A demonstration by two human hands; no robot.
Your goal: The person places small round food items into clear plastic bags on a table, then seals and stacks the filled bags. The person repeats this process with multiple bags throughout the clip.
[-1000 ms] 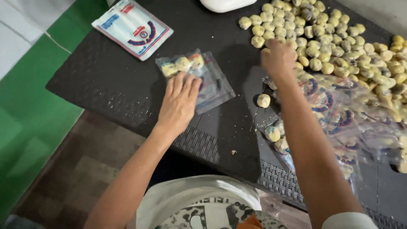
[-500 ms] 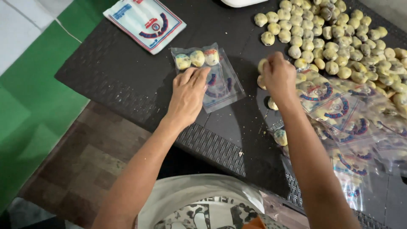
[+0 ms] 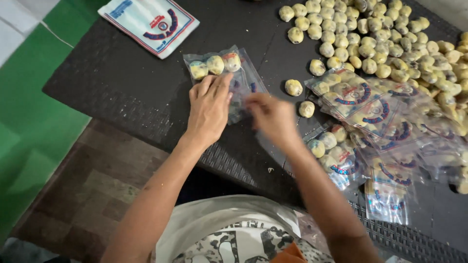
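A clear plastic bag (image 3: 243, 80) with a blue and red print lies on the black woven table (image 3: 122, 83). Three yellowish dough balls (image 3: 215, 64) sit at its far end. My left hand (image 3: 208, 109) lies flat on the bag, pinning it down. My right hand (image 3: 273, 117) is blurred with motion at the bag's right near edge, fingers curled; I cannot tell whether it carries anything. Two loose balls (image 3: 293, 87) lie just right of the bag.
A big heap of loose yellowish balls (image 3: 370, 44) covers the far right of the table. Several filled bags (image 3: 380, 126) are piled in front of it. A flat stack of empty printed bags (image 3: 148, 22) lies far left. Green floor (image 3: 29, 126) shows left.
My right hand has come back from the heap of balls to the bag's edge. My left hand has stayed flat on the bag. The view has shifted slightly.
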